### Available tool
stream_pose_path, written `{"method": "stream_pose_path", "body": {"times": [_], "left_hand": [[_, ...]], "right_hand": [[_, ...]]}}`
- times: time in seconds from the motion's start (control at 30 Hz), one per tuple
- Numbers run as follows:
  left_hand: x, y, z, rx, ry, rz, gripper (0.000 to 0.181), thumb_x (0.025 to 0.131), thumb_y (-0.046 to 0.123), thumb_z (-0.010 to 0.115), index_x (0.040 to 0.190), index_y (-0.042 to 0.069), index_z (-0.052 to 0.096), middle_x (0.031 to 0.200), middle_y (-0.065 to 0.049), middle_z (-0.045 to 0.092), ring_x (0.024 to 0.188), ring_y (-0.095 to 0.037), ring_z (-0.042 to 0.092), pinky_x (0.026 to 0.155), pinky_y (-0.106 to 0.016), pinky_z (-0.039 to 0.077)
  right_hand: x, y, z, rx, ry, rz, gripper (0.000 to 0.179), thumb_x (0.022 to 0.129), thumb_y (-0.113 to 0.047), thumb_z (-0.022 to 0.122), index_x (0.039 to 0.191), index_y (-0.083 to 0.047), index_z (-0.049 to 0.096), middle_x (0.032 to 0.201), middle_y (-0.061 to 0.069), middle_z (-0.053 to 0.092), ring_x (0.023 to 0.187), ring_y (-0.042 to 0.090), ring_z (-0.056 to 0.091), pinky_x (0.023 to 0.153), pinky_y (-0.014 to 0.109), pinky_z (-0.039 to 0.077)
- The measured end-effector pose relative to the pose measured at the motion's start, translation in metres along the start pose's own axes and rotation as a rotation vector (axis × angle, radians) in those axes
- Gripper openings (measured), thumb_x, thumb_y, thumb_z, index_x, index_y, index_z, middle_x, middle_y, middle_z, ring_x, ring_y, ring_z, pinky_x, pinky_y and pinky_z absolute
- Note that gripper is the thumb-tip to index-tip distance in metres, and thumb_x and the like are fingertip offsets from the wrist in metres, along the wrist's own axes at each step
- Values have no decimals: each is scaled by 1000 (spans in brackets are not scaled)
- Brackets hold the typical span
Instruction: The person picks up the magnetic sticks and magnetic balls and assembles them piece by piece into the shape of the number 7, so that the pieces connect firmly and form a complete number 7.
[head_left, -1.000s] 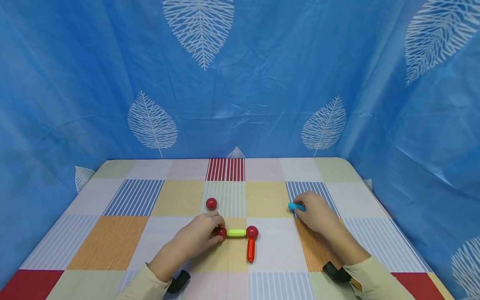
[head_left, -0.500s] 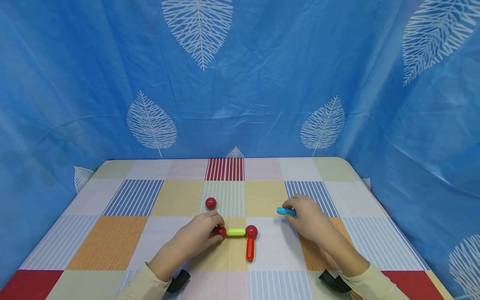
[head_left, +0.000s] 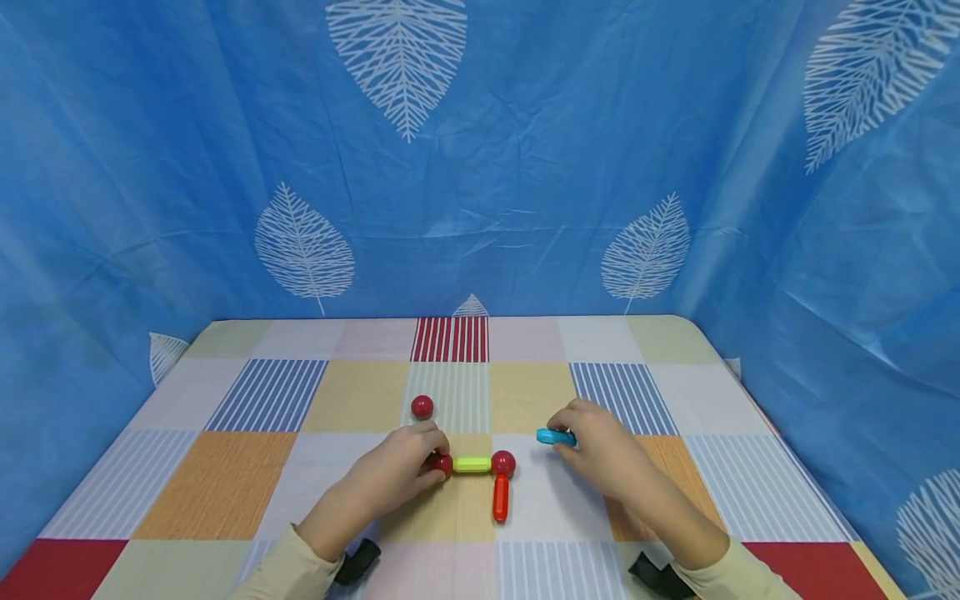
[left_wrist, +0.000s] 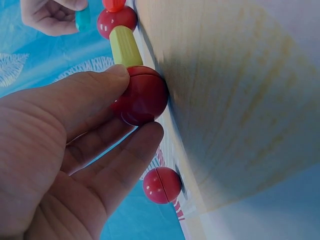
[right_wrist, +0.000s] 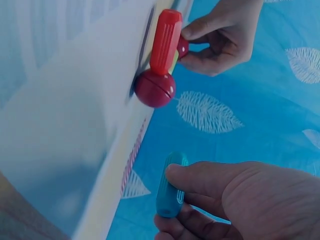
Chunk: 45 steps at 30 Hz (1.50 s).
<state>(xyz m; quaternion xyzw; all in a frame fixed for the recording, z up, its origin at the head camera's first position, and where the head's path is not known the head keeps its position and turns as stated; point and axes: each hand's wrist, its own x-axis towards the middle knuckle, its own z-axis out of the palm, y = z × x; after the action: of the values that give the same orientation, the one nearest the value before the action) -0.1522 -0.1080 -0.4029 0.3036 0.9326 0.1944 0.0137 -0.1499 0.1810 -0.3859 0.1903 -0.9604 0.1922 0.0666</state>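
Observation:
My left hand (head_left: pixel 405 467) grips a dark red ball (left_wrist: pixel 145 96) between thumb and fingers. From that ball a yellow-green rod (head_left: pixel 472 465) runs right to a second red ball (head_left: pixel 503 463). A red rod (head_left: pixel 501 498) joins the second ball and points toward the near edge. My right hand (head_left: pixel 603 446) pinches a blue rod (right_wrist: pixel 171 185) by one end, thumb on one side and fingers on the other. It is held over the cloth, right of the second ball, its free end pointing left.
A loose red ball (head_left: pixel 422 407) lies on the patchwork tablecloth (head_left: pixel 352 392), just beyond my left hand. Blue curtains (head_left: pixel 480 167) with white leaf prints stand behind the table and at both sides.
My right hand has carried the blue rod left and toward the near side, closer to the joined balls and rods. My left hand has kept its grip in place.

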Motion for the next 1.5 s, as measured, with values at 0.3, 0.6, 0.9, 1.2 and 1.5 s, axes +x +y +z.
{"method": "stream_pose_path", "body": {"times": [0.3,0.6,0.9,1.2,1.5], "left_hand": [[1,-1,0,-3,8,5,15,82,14,80,90,11,67,84,6,57,73,-8,51,70,-23,51],[1,1,-2,-13,10,12,15,82,12,80,90,10,67,84,3,58,73,-8,51,70,-24,51],[0,0,-1,-7,10,10,15,82,13,80,90,10,67,84,4,57,73,-8,50,69,-23,51],[0,-1,1,-32,15,22,14,82,12,79,90,9,67,84,4,56,73,-8,50,66,-22,49],[-1,-1,1,-26,28,38,15,82,12,79,90,9,66,85,3,57,74,-9,52,67,-23,50]], "right_hand": [[0,-13,8,-10,-21,-57,20,77,-8,82,94,-13,73,88,-7,61,79,7,55,73,26,52],[-1,-27,12,-1,-54,-122,20,78,-11,81,96,-14,73,90,-8,60,83,8,56,76,26,53],[-2,-36,21,45,-116,-233,17,80,-11,79,95,-13,72,90,-9,59,84,7,54,76,26,51],[-4,-48,31,64,-173,-306,13,83,-15,78,95,-13,72,90,-11,58,86,6,54,79,24,50],[-7,-60,38,59,-185,-398,12,83,-16,78,94,-14,72,90,-11,57,84,2,50,76,18,47]]}}
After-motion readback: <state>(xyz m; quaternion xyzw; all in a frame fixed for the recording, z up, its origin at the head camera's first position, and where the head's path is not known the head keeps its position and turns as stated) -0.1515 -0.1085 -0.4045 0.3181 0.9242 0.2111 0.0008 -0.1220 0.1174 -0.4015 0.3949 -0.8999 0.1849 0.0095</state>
